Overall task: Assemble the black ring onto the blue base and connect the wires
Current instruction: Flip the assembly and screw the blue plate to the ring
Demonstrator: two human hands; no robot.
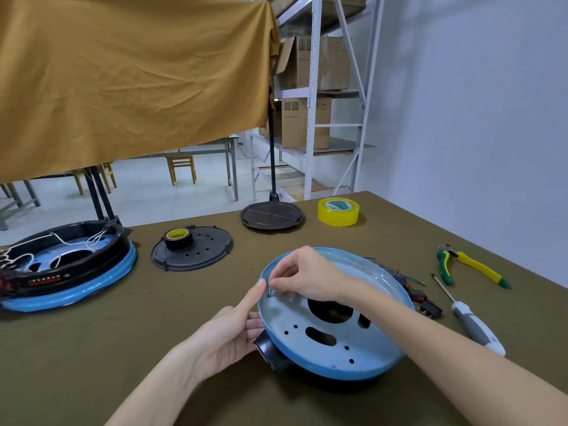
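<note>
Head camera: a blue base [335, 342] lies near the front of an olive-covered table [123, 348], a black ring [273, 353] showing beneath it. The right hand [307, 276] pinches a small dark pin-like part [269, 292] at a hole; the left hand [233, 327] steadies the rim, forefinger extended. The thin metal pan looks light, stiff and slick, best gripped at its rim. Loose wires [408, 279] trail behind.

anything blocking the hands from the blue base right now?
Nothing visible. The right hand is already over the blue base, pinching a small dark part at a hole near its left rim. The left hand steadies that rim, index finger pointing at the same spot.
</note>
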